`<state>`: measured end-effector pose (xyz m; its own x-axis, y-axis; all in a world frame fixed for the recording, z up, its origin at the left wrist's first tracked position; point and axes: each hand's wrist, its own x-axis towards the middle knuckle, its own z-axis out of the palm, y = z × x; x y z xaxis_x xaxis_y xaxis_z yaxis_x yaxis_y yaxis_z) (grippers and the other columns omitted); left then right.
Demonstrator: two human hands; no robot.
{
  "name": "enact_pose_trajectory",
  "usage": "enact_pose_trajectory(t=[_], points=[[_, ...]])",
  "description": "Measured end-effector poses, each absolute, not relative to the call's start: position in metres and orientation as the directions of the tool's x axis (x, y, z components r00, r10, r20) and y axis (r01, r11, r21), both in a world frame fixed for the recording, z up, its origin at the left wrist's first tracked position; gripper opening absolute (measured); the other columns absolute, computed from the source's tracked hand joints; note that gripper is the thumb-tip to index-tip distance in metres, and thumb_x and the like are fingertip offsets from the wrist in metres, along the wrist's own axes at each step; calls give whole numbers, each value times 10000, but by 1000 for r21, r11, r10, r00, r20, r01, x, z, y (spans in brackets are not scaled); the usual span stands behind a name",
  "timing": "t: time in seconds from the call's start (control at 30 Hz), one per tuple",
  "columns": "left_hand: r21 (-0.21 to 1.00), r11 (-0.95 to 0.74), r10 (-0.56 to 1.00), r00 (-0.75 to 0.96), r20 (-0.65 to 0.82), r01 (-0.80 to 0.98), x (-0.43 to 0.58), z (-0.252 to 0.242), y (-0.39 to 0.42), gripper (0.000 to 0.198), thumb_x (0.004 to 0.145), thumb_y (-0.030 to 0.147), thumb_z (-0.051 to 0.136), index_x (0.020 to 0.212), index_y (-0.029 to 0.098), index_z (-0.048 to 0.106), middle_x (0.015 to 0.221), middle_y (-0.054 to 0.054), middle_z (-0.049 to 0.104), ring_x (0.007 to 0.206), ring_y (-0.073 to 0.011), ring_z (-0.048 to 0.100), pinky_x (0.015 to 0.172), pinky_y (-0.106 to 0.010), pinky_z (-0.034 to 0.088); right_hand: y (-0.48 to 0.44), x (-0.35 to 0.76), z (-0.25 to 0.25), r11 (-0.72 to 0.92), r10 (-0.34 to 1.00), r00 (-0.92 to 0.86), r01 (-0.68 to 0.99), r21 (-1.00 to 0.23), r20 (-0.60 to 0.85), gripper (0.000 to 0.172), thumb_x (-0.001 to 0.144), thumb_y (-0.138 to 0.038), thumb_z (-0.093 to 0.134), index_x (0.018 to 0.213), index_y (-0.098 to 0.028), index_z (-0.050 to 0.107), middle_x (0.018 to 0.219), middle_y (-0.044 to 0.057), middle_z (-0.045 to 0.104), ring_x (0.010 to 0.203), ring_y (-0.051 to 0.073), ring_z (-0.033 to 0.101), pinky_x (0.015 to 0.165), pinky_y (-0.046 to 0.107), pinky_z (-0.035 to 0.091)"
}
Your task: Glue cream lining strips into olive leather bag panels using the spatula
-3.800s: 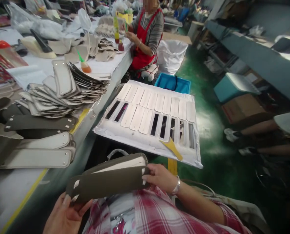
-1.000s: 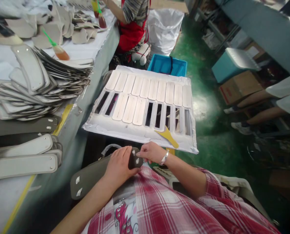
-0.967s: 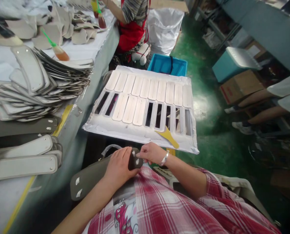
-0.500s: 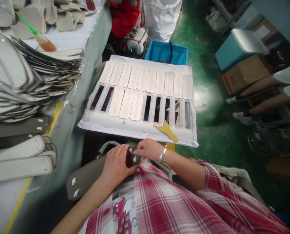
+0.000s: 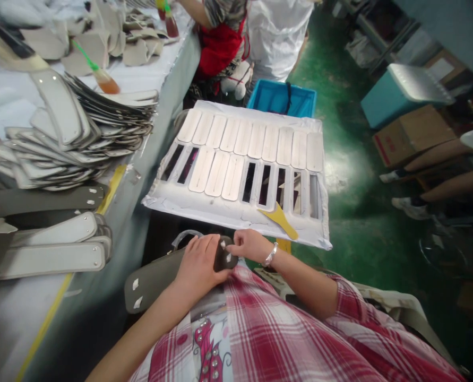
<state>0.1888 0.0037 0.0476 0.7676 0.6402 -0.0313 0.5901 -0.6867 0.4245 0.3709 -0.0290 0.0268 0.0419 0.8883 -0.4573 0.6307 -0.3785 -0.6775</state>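
Head view, sole camera. Your dark strip (image 5: 158, 271) lies across the front of your body, between the plaid shirt (image 5: 268, 313) and the near edge of the slotted white board (image 5: 180, 200). Its long axis runs sideways, rising from lower left to upper right. The upper right end is the part to note: it sits between your two hands, at the fingertips of both, while the lower left end projects free beyond your left forearm (image 5: 152, 318).

Your left hand (image 5: 200, 260) is laid over the strip, palm down, fingers across its far side and thumb along the near side, grasping it just short of the right end. Your right hand (image 5: 250, 245) is curled, its thumb and forefinger touching that end at a white tab (image 5: 223, 245); you cannot tell from this angle whether the tab is pinched or merely pressed. Of the two, your right hand is nearer the tip.

The strip is olive-grey, matt, long and narrow, with rounded corners. A pair of small white tabs shows at each end; the middle is hidden under your left hand. Beyond, a yellow scraper-like tool (image 5: 282, 218) rests on the board; leftward lies a heap of pale strips (image 5: 80, 154).
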Motion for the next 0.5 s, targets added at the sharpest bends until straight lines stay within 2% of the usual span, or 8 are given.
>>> enact_pose_trajectory(t=[0.07,0.13,0.23,0.3,0.33,0.4,0.5], points=[[431,-639,706,708,0,637,160,58,6,761,650,507,619,1269,154,353,1267,-144,459,1187,-297,399,1015,-484,270,-31,371,26,-376,889,32,622,-687,-457,313,680,-430,587,580,-173,439,489,-56,442,469,73,378,447,202,262],[447,-465,864,502,41,764,116,68,8,641,711,486,574,1235,168,385,1226,-127,484,1143,-269,439,981,-452,325,-33,372,29,-360,893,28,645,-674,-450,317,686,-454,584,621,-179,441,521,-45,474,489,88,416,463,213,290],[559,-46,996,80,-37,828,45,77,3,351,776,444,513,997,173,511,891,-51,588,806,-184,566,768,-332,456,-29,369,39,-332,905,60,718,-612,-421,370,714,-536,550,784,-180,479,616,-9,553,534,128,500,505,248,369],[655,169,979,-48,-199,736,12,77,-4,282,783,448,499,848,175,530,701,2,559,621,-137,532,614,-264,446,-21,356,50,-246,959,103,762,-599,-263,430,740,-550,526,939,-171,479,766,44,595,641,164,554,590,288,435],[695,244,959,-62,-277,676,2,75,-7,277,783,448,497,802,174,531,647,18,539,573,-122,508,566,-242,424,-17,344,56,-151,984,62,784,-602,-166,453,755,-541,518,1004,-165,473,855,75,600,728,188,571,660,315,457],[758,329,927,-42,-372,563,-7,69,-12,282,779,447,502,740,169,530,588,36,507,526,-103,471,521,-220,387,-8,309,67,121,990,-138,799,-589,16,492,775,-510,518,1112,-156,458,1036,122,572,934,234,549,826,377,442],[811,369,913,-17,-407,455,-3,60,-12,290,758,447,534,708,162,534,575,43,493,524,-95,451,511,-211,360,4,248,73,474,863,-490,702,-531,123,628,739,-511,574,1226,-143,425,1217,136,493,1128,268,442,969,422,356]])
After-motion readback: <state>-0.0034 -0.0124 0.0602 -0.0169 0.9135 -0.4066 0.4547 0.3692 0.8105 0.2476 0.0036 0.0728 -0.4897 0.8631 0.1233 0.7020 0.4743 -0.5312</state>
